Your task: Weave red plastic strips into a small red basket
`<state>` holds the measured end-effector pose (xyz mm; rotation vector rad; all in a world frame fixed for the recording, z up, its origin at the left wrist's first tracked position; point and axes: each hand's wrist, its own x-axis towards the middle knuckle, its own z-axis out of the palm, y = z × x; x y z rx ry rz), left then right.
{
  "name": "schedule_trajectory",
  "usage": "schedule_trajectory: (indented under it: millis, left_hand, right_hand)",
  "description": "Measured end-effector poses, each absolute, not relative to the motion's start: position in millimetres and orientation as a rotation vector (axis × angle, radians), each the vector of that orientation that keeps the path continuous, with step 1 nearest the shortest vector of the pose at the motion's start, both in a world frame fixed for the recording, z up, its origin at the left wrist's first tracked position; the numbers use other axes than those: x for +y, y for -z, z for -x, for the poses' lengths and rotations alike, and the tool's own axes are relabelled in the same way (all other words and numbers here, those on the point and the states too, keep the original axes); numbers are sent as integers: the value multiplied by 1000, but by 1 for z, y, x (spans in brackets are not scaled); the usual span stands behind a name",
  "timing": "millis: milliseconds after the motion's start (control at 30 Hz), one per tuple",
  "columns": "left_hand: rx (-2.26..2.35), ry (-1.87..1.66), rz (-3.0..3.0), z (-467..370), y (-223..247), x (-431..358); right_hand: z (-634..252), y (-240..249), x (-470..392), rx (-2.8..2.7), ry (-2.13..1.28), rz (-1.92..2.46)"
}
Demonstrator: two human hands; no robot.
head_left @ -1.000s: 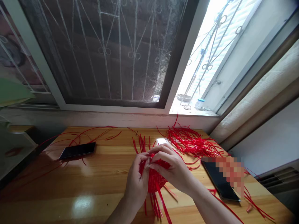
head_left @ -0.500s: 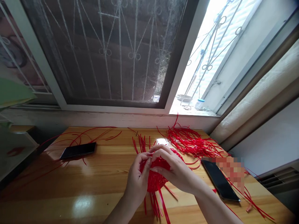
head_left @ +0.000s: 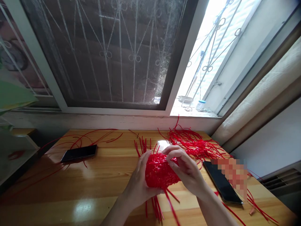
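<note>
Left hand (head_left: 137, 186): cupping the woven red piece (head_left: 158, 171).
Right hand (head_left: 187, 172): at its edge; pinching, I can't tell.
Trailing strip (head_left: 171, 206): might snag if tugged.

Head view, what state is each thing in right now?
Red weave, held, a loose strand trailing below
Left hand, cupped around the weave's left side
Right hand, fingers bent at the weave's upper right
Strand pile, tangled
Left phone, flat, dark
Right phone, flat, dark
Jar, blue lid on
Window, right part uncovered
</note>
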<state>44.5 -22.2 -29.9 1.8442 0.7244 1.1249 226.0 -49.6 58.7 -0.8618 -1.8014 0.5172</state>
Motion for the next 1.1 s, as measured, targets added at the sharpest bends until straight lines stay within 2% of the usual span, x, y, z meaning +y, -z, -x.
schedule_trajectory:
  millis: [233,367,533,700,833,1100]
  left_hand:
    - [776,-1438,-1627,-51,31,-14]
    - [846,-1551,-1550,-53,24,-14]
    - [1125,-1744,-1581,-69,26,-32]
    - [1403,-1712,-1763,-70,30,-49]
    - [1312,-1565,-1857,-54,22,-48]
    - [806,-1321,-1814,-29,3,-31]
  right_hand:
    - [-262,-21,-64,-1034,-616,823]
    - [-272,-4,-75,-903,-675,962]
    - [-242,-44,-77,-1192,-508,1056]
    - [-201,-91,-64,-1785,-559,1264]
    - [-191,-91,-50,-2027,-476,1440]
    - [-185,-90,-52,-2056,-498,1526]
